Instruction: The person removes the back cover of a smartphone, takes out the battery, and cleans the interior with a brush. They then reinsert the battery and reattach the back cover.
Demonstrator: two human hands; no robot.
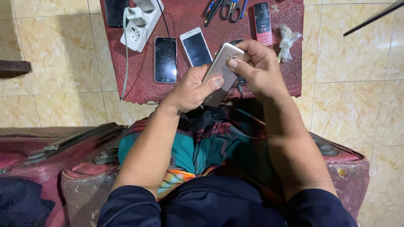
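Note:
Both hands hold a grey-gold smartphone (219, 75), back side up, above my lap. My left hand (190, 89) grips its lower half, thumb across the back. The upper end sits in my right hand (260, 67), whose thumb presses near the camera. Beneath the hands a dark red patterned mat (290, 84) lies on the tiled floor. On the mat lie a black-screened phone (165, 59) and a white-framed phone (196, 46), both face up. Another dark phone (234, 41) is mostly hidden behind my right hand.
At the mat's far edge are a white power strip (140, 24) with cable, a red keypad phone (263, 22), scissors and pens (230, 8), and a crumpled clear plastic bag (287, 40). A worn red suitcase (80, 168) lies under my legs.

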